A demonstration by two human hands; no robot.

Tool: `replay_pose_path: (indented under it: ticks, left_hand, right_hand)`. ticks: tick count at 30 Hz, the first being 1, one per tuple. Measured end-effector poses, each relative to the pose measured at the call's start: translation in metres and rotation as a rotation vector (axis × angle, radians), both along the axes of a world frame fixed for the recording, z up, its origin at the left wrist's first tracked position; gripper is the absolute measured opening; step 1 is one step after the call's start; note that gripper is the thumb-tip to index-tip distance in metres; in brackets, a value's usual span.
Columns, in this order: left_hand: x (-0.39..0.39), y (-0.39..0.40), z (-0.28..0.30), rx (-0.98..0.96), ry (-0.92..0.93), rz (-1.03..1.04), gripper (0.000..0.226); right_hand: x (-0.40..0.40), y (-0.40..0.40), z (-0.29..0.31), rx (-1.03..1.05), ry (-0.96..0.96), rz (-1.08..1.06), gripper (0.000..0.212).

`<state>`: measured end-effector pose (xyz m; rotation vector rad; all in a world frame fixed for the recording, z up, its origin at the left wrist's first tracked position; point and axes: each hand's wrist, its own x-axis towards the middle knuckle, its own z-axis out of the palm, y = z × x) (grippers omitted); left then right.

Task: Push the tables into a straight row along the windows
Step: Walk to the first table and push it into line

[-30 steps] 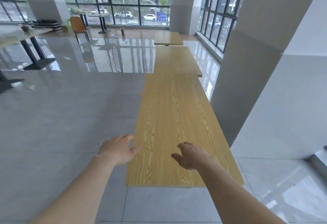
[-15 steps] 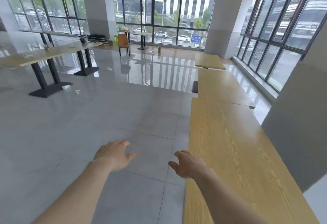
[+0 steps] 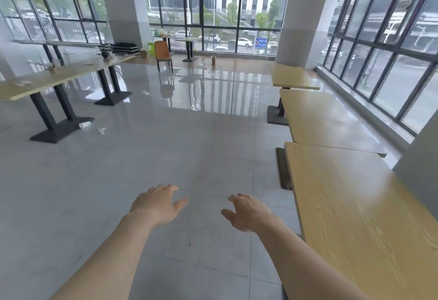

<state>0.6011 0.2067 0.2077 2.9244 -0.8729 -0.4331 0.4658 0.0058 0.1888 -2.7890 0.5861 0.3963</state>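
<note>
Three light wood tables line the right side beside the windows [image 3: 388, 67]: the nearest table [image 3: 360, 216], a middle table [image 3: 324, 119] and a far table [image 3: 292, 77]. The nearest one sits slightly skewed against the middle one. My left hand [image 3: 157, 205] and my right hand [image 3: 248, 212] hover over bare floor, left of the nearest table. Both hands have fingers spread and hold nothing. Neither touches a table.
Two more wood tables on black pedestal legs, the nearer table [image 3: 40, 81] and a farther table [image 3: 111, 59], stand at the left with litter on them. A paper cup [image 3: 84, 125] lies on the floor. An orange chair [image 3: 162, 53] and a small table [image 3: 188, 41] stand at the back windows. A grey pillar [image 3: 419, 167] flanks the row.
My hands came off the nearest table top and now hang over the floor. The view swung left, so the row of tables shifted to the right of the frame.
</note>
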Motion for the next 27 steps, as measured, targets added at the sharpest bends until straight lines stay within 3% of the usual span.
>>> replay_pose_path:
  ticks: [14,27]
  left_hand:
    - [0.302,-0.285,0.033,-0.001,-0.019,-0.16,0.061]
    - [0.616,-0.556,0.004,-0.058,0.02,-0.239,0.06]
  right_hand:
    - [0.284,-0.268,0.022,-0.017,-0.045,-0.158,0.06]
    - [0.584,-0.524,0.017,-0.05,-0.049,-0.244,0.061]
